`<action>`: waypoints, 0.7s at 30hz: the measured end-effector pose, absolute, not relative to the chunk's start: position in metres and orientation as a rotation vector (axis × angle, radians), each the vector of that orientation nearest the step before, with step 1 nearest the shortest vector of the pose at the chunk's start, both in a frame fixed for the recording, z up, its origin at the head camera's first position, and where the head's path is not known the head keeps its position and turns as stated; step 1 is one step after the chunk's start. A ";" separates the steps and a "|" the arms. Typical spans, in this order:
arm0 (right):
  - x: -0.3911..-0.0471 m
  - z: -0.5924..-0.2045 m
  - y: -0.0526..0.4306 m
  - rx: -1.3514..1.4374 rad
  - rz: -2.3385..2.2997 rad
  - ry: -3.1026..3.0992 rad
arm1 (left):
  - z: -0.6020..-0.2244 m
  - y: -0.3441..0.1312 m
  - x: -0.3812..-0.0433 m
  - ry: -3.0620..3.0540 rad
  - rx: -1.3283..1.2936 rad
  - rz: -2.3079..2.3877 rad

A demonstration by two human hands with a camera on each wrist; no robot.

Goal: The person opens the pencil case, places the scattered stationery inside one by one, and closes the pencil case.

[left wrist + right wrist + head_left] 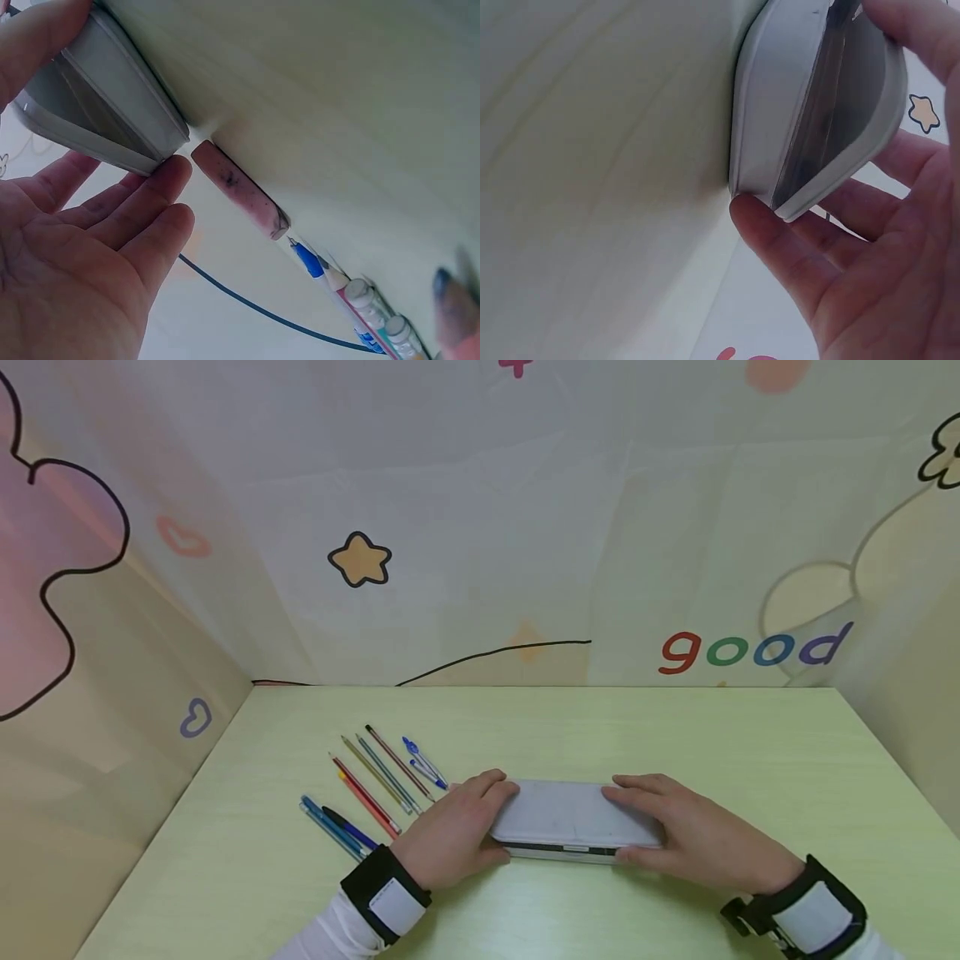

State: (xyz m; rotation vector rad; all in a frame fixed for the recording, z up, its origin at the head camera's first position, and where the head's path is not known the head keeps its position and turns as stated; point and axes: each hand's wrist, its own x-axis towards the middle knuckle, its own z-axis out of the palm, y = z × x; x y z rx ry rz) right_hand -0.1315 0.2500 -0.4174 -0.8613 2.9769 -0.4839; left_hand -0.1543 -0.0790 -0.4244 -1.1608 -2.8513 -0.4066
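A pale grey-white pencil case (573, 812) lies on the table, its lid slightly raised with a dark gap along the front edge. My left hand (468, 827) holds its left end, thumb at the front and fingertips at the far corner. At the opposite end my right hand (667, 822) grips the case, its thumb on the front side and fingers over the lid and back. The right wrist view shows the gap under the lid (855, 97) widening at that end. Beside the left fingertips lies a pink eraser (240, 191), mostly hidden by the hand in the head view.
Left of the case several pencils and pens lie in a slanting row: a blue-and-clear pen (426, 762), a teal pencil (386, 772), a red pencil (365, 793) and a dark blue pen (350, 828). A printed cloth (487, 568) walls the table's back and sides.
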 end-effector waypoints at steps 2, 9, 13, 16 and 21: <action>-0.132 -0.416 0.250 -0.834 -0.524 2.962 | -0.424 -0.079 -0.155 -2.856 -1.157 -0.414; -0.134 -0.411 0.252 -0.780 -0.660 2.913 | -0.423 -0.078 -0.155 -2.888 -1.129 -0.433; -0.137 -0.410 0.256 -0.768 -0.761 2.890 | -0.423 -0.078 -0.155 -2.893 -1.114 -0.475; -0.139 -0.410 0.259 -0.753 -0.838 2.869 | -0.423 -0.078 -0.155 -2.892 -1.106 -0.514; -0.144 -0.412 0.263 -0.732 -0.929 2.828 | -0.420 -0.083 -0.157 -2.862 -1.103 -0.574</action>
